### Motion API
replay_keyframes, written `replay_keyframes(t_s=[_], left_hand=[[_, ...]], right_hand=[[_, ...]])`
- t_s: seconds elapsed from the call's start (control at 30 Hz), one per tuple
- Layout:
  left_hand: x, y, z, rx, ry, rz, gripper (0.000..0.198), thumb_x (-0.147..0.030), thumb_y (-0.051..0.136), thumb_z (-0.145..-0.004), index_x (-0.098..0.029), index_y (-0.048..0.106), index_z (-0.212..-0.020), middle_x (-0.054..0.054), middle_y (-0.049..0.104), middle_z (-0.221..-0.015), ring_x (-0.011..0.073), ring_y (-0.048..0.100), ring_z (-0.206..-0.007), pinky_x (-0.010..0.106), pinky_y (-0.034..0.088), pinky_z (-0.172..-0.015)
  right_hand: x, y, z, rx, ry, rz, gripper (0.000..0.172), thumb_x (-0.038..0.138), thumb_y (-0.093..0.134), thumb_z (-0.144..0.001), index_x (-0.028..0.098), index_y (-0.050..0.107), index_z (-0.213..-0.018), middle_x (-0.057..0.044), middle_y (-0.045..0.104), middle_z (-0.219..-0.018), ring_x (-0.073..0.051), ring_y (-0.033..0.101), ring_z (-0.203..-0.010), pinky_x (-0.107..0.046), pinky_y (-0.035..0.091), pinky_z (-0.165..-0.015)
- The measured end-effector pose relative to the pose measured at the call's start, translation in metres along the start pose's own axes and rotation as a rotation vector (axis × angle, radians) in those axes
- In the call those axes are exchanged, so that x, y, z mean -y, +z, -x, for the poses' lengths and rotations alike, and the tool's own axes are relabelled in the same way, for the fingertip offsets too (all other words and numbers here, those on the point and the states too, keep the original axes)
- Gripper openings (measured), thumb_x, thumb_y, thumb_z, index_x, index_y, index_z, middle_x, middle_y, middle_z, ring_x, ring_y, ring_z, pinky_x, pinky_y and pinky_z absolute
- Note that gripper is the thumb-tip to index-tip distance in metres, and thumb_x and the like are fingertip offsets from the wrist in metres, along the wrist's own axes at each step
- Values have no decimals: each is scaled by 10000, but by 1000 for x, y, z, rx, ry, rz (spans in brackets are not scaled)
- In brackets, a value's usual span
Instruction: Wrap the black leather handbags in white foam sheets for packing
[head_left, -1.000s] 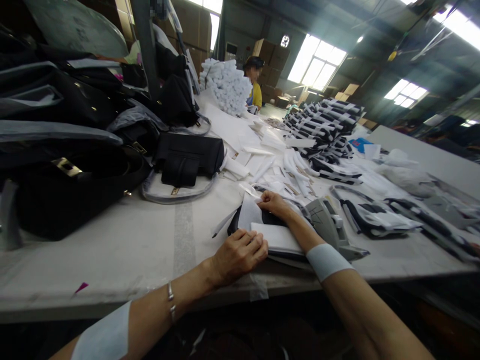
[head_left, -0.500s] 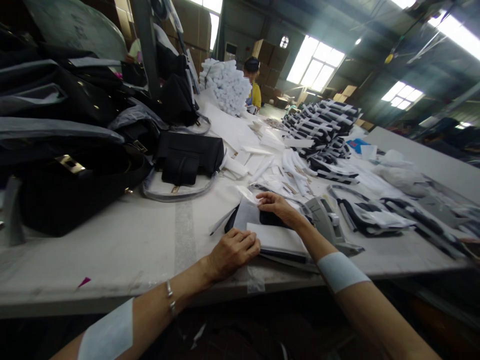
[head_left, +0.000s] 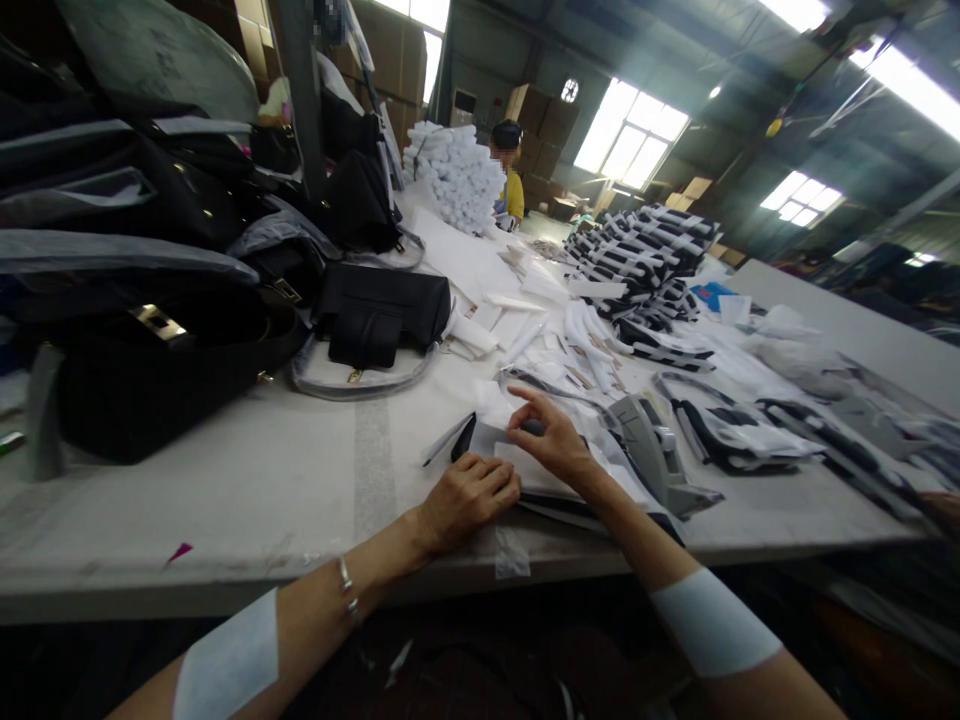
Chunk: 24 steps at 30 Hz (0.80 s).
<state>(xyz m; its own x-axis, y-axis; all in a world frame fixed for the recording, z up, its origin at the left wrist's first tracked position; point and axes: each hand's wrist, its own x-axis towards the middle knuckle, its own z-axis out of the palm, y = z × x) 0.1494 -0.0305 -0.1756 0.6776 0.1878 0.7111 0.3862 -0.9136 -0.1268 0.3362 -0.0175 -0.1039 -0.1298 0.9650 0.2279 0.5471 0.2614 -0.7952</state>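
A black handbag (head_left: 463, 440) lies flat near the front edge of the table, with white sheet padding (head_left: 525, 468) over it. My left hand (head_left: 469, 500) is closed on its near left edge, fingers curled over the bag and the sheet. Above the padding is my right hand (head_left: 553, 442), its index finger stretched out and apart from the thumb; it appears to hold nothing. Its palm and forearm hide part of the bag. A wrapped strap (head_left: 544, 378) curves behind the right hand. Right of that hand stands a grey tape dispenser (head_left: 649, 445).
Black bags (head_left: 172, 370) are heaped at the left, beside a smaller black bag (head_left: 382, 315). White rolls (head_left: 454, 180) and a stack of wrapped black pieces (head_left: 645, 260) stand farther back. Another wrapped bag (head_left: 742, 430) lies at the right. A person in yellow (head_left: 514, 190) is across the table.
My right hand has shifted slightly down, and its index finger now points out. The white padding covers more of the dark bag beneath it. My left hand stays on the edge.
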Motion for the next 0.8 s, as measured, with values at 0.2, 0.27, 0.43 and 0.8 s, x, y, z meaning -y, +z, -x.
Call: replay_keyframes(t_s=[0.2, 0.27, 0.43, 0.8], left_hand=[[-1, 3, 2, 13, -12, 26, 182, -144, 470, -994, -151, 590, -1131, 75, 697, -1056, 182, 647, -990, 324, 475, -801], [-1, 3, 2, 2, -10, 32, 196, -137, 461, -997, -151, 590, -1144, 76, 702, -1062, 182, 647, -1003, 323, 477, -802], [-1, 3, 0, -38, -8, 10, 196, -120, 462, -992, -153, 598, -1129, 66, 712, -1073, 178, 648, -1013, 319, 476, -799], [-1, 6, 3, -28, -13, 10, 197, -131, 452, -998, -171, 601, -1120, 71, 705, -1128, 170, 642, -1045, 312, 471, -825]], right_hand=[[-6, -5, 38, 7, -248, 428, 269, 120, 514, -833, 242, 655, -1028, -40, 654, -843, -226, 604, -856, -411, 451, -875], [-8, -4, 39, -59, -198, 431, 274, 158, 568, -814, 228, 614, -1075, -43, 633, -864, -231, 602, -868, -403, 469, -864], [-8, 2, 21, -234, 193, 288, 666, 397, 773, -694, 187, 481, -1255, -47, 619, -933, -213, 606, -749, -391, 534, -750], [-48, -16, -60, -165, 560, -121, 966, 349, 803, -584, 128, 399, -1432, -216, 571, -1332, -332, 594, -1156, -452, 503, -913]])
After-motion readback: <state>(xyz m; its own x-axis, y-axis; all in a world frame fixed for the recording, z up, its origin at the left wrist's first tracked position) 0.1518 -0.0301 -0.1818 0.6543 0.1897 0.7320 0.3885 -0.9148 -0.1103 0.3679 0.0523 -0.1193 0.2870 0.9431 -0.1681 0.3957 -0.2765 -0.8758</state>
